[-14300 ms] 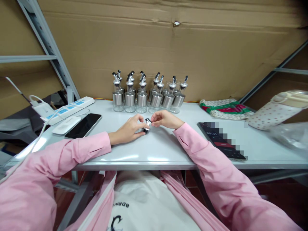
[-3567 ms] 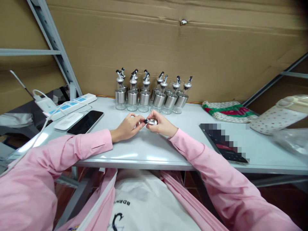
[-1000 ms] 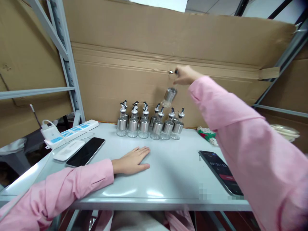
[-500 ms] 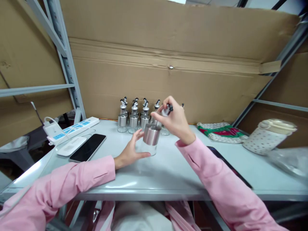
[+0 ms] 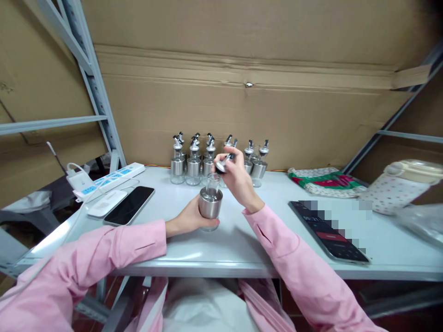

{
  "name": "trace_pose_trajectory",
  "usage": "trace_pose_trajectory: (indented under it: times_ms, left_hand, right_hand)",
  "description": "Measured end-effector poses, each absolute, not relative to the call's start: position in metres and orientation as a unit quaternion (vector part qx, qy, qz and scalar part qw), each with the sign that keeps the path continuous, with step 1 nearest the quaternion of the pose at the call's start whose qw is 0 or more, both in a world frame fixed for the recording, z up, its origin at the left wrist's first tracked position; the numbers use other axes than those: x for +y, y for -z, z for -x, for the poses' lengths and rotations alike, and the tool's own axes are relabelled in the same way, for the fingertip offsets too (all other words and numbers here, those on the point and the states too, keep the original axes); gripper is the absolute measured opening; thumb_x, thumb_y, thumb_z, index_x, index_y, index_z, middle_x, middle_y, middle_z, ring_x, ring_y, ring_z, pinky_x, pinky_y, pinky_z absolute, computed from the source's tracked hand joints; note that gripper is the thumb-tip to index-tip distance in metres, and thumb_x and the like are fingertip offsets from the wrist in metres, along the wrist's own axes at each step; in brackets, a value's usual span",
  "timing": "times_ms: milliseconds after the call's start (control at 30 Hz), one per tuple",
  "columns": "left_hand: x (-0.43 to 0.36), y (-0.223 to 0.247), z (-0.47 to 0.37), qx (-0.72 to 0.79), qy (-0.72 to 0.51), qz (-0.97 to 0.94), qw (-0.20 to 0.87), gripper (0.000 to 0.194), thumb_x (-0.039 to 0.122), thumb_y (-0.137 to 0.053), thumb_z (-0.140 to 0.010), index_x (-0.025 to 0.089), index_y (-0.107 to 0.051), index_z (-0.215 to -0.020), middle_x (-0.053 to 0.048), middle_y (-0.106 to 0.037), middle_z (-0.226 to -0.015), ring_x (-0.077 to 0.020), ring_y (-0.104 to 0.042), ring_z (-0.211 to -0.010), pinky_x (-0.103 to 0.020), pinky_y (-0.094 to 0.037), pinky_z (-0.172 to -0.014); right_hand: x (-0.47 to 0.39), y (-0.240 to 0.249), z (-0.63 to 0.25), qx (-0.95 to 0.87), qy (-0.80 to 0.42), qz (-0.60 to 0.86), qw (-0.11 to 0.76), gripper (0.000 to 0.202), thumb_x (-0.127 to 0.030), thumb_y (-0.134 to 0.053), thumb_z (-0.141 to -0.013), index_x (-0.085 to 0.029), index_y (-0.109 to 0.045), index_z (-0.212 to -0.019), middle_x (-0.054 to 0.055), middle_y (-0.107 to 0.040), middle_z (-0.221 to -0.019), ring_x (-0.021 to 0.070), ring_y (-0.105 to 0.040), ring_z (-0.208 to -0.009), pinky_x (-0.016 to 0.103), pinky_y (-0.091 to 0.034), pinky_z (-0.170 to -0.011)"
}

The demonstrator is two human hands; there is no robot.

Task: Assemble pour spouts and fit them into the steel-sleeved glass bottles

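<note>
My left hand (image 5: 188, 217) is wrapped round the lower part of a glass bottle (image 5: 210, 203) with a steel sleeve, close to the tabletop. The bottle's clear neck is uncovered. Just above it and a little to the right, my right hand (image 5: 237, 177) pinches a pourer stopper (image 5: 221, 166) with a silver collar and a dark flip spout. The stopper is tilted and appears apart from the neck. Behind my hands stand several like bottles (image 5: 177, 167) with their pourers on; some are partly hidden by my right hand.
On the left lie a black phone (image 5: 129, 206), a white charging pad (image 5: 108, 203) and a power strip (image 5: 114, 179). A lit phone (image 5: 328, 233), a knitted cloth (image 5: 325, 182), a dotted tumbler (image 5: 394, 186) and a plastic bag (image 5: 424, 223) are on the right. Cardboard (image 5: 242, 115) backs the table (image 5: 194, 258).
The pourer stopper has come off the bottle in my right hand. My left hand has closed round the bottle, which now sits lower and more upright. The view has shifted slightly.
</note>
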State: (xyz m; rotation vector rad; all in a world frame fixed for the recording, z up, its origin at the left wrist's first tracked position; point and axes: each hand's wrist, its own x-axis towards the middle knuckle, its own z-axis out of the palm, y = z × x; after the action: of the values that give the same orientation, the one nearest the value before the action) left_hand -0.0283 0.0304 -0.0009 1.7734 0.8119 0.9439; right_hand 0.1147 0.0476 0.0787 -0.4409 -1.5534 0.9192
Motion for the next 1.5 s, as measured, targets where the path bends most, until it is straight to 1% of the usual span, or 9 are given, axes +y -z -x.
trace_pose_trajectory:
  times_ms: [100, 233, 367, 600, 833, 933, 1067, 1300, 1500]
  left_hand:
    - [0.032, 0.005, 0.028, 0.322, -0.366, -0.731, 0.478, 0.049, 0.028, -0.076, -0.058, 0.013, -0.051, -0.098, -0.004, -0.059, -0.09, -0.0166, -0.055, -0.081, -0.034, -0.045, -0.077]
    - [0.033, 0.005, 0.028, 0.327, -0.35, -0.733, 0.484, 0.049, 0.031, -0.076, -0.058, 0.013, -0.052, -0.096, -0.005, -0.059, -0.09, -0.0167, -0.055, -0.081, -0.035, -0.045, -0.077]
    - [0.033, 0.004, 0.028, 0.326, -0.345, -0.739, 0.478, 0.05, 0.032, -0.076, -0.058, 0.014, -0.052, -0.098, -0.005, -0.059, -0.093, -0.0176, -0.055, -0.083, -0.036, -0.045, -0.078]
    - [0.033, 0.006, 0.029, 0.317, -0.347, -0.74, 0.481, 0.051, 0.032, -0.076, -0.059, 0.014, -0.051, -0.098, -0.005, -0.058, -0.093, -0.0179, -0.054, -0.085, -0.036, -0.045, -0.079]
    - [0.033, 0.002, 0.028, 0.31, -0.336, -0.75, 0.479, 0.048, 0.034, -0.076, -0.06, 0.013, -0.052, -0.096, -0.005, -0.058, -0.091, -0.0176, -0.054, -0.084, -0.036, -0.045, -0.078]
    - [0.032, 0.001, 0.029, 0.311, -0.331, -0.754, 0.475, 0.048, 0.034, -0.076, -0.06, 0.013, -0.052, -0.096, -0.005, -0.059, -0.092, -0.0179, -0.055, -0.084, -0.035, -0.045, -0.078]
    - [0.032, 0.0, 0.029, 0.307, -0.331, -0.76, 0.468, 0.047, 0.032, -0.076, -0.06, 0.014, -0.052, -0.096, -0.005, -0.059, -0.091, -0.0176, -0.055, -0.083, -0.035, -0.045, -0.078]
    - [0.031, -0.003, 0.028, 0.304, -0.333, -0.75, 0.484, 0.045, 0.031, -0.075, -0.06, 0.013, -0.053, -0.094, -0.005, -0.058, -0.09, -0.0166, -0.054, -0.081, -0.033, -0.045, -0.076]
    - [0.034, 0.002, 0.029, 0.299, -0.338, -0.749, 0.485, 0.047, 0.032, -0.076, -0.059, 0.013, -0.053, -0.095, -0.005, -0.058, -0.091, -0.0171, -0.054, -0.083, -0.034, -0.044, -0.078]
  right_hand:
    - [0.04, -0.083, -0.112, -0.663, -0.363, 0.204, 0.622, 0.032, -0.043, -0.04, -0.085, -0.031, -0.027, -0.112, 0.003, -0.053, -0.094, 0.0158, -0.058, -0.08, 0.034, -0.048, -0.068]
    - [0.028, -0.087, -0.107, -0.673, -0.371, 0.181, 0.614, 0.025, -0.046, -0.038, -0.088, -0.029, -0.032, -0.104, 0.002, -0.057, -0.095, 0.0155, -0.061, -0.085, 0.035, -0.049, -0.076]
    - [0.025, -0.086, -0.105, -0.686, -0.401, 0.165, 0.584, 0.023, -0.044, -0.041, -0.087, -0.028, -0.033, -0.101, 0.001, -0.059, -0.091, 0.0147, -0.062, -0.083, 0.037, -0.049, -0.081]
    - [0.028, -0.082, -0.108, -0.678, -0.434, 0.168, 0.569, 0.023, -0.043, -0.045, -0.085, -0.027, -0.036, -0.099, 0.0, -0.059, -0.083, 0.0144, -0.063, -0.073, 0.033, -0.05, -0.072]
    - [0.032, -0.075, -0.108, -0.633, -0.523, 0.137, 0.554, 0.028, -0.032, -0.047, -0.075, -0.024, -0.039, -0.101, 0.0, -0.061, -0.079, 0.0165, -0.06, -0.07, 0.032, -0.045, -0.066]
    - [0.033, -0.074, -0.109, -0.621, -0.578, 0.14, 0.51, 0.026, -0.033, -0.043, -0.075, -0.021, -0.043, -0.098, 0.001, -0.063, -0.072, 0.0167, -0.059, -0.066, 0.031, -0.043, -0.064]
    - [0.034, -0.071, -0.11, -0.628, -0.603, 0.143, 0.471, 0.026, -0.039, -0.041, -0.076, -0.019, -0.048, -0.091, 0.003, -0.064, -0.067, 0.0175, -0.059, -0.066, 0.03, -0.041, -0.063]
    - [0.032, -0.065, -0.112, -0.608, -0.597, 0.144, 0.503, 0.028, -0.038, -0.045, -0.078, -0.021, -0.047, -0.1, 0.002, -0.064, -0.077, 0.017, -0.061, -0.067, 0.033, -0.044, -0.068]
    - [0.035, -0.062, -0.11, -0.613, -0.574, 0.155, 0.52, 0.026, -0.037, -0.045, -0.079, -0.02, -0.049, -0.098, 0.0, -0.06, -0.066, 0.0161, -0.06, -0.061, 0.031, -0.045, -0.063]
